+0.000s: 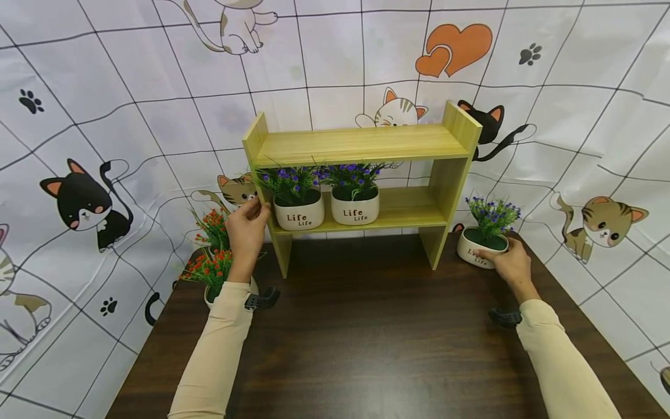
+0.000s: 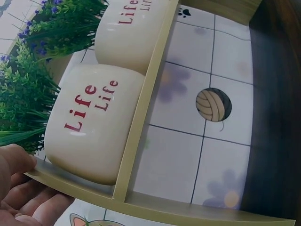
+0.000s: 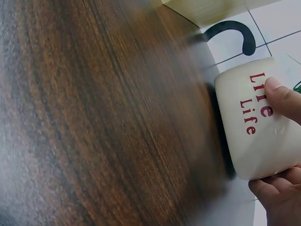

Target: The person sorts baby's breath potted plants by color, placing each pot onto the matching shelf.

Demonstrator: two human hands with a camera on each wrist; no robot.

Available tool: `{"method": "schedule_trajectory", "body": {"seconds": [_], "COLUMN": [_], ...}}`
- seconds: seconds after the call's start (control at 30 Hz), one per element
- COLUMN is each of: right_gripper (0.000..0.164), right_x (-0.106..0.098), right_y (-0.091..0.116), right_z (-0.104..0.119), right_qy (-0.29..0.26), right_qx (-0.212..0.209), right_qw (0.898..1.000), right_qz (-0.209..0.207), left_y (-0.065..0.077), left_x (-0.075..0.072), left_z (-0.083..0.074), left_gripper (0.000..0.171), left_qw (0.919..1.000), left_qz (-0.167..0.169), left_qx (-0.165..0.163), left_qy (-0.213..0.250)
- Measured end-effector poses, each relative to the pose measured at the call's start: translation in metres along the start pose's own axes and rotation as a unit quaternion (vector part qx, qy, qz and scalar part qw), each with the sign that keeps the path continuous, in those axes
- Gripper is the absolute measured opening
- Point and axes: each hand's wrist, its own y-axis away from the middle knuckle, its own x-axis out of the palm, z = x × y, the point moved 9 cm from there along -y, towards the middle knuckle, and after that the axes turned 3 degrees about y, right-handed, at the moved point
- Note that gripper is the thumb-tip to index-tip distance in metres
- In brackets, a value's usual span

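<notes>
My left hand (image 1: 246, 233) grips the left side panel of a light wooden two-tier shelf (image 1: 361, 142), thumb inside, fingers outside. Right beside that thumb, a white oval flowerpot (image 2: 91, 125) marked "Life" stands on the lower board, with green leaves and purple flowers. A matching flowerpot (image 1: 356, 209) sits just to its right. At the table's far right, my right hand (image 1: 513, 263) holds a third purple-flowered flowerpot (image 3: 254, 141), thumb across its lettered front and fingers around its side. Its base is close over the tabletop.
The dark brown wooden table (image 1: 366, 337) bears the shelf. Left of the shelf, partly behind my left forearm, are two pots with orange flowers (image 1: 209, 265). A wall covering (image 1: 335, 58) with cartoon cats rises behind. The shelf's upper board (image 1: 356, 139) spans between the side panels.
</notes>
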Motion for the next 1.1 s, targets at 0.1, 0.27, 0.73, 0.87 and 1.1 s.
{"method": "schedule_trajectory", "body": {"seconds": [0.1,0.27,0.73,0.87,1.1], "right_gripper": [0.104,0.1,0.086,0.083,0.082], "right_x": [0.0,-0.004,-0.031,-0.039,-0.053], "right_y": [0.001,0.003,0.016,0.019,0.026], "right_z": [0.001,0.007,0.027,0.029,0.038], "right_qy": [-0.006,-0.007,0.003,-0.003,-0.042], "right_qx": [-0.004,-0.02,-0.064,-0.07,-0.092], "right_qw": [1.0,1.0,0.998,0.997,0.994], "right_qz": [-0.002,-0.009,-0.029,-0.037,-0.04], "left_y": [0.0,0.0,0.0,0.001,0.002], "left_x": [0.0,0.001,0.001,0.002,0.001], "left_z": [-0.001,0.0,-0.005,-0.005,-0.007], "left_gripper": [0.035,0.035,0.032,0.033,0.032], "left_qw": [1.0,1.0,0.9998,0.9997,0.9992], "left_qz": [0.004,0.003,-0.001,0.0,-0.001], "left_qx": [0.0,-0.001,0.017,0.015,0.028], "left_qy": [-0.003,-0.004,-0.014,-0.017,-0.03]}}
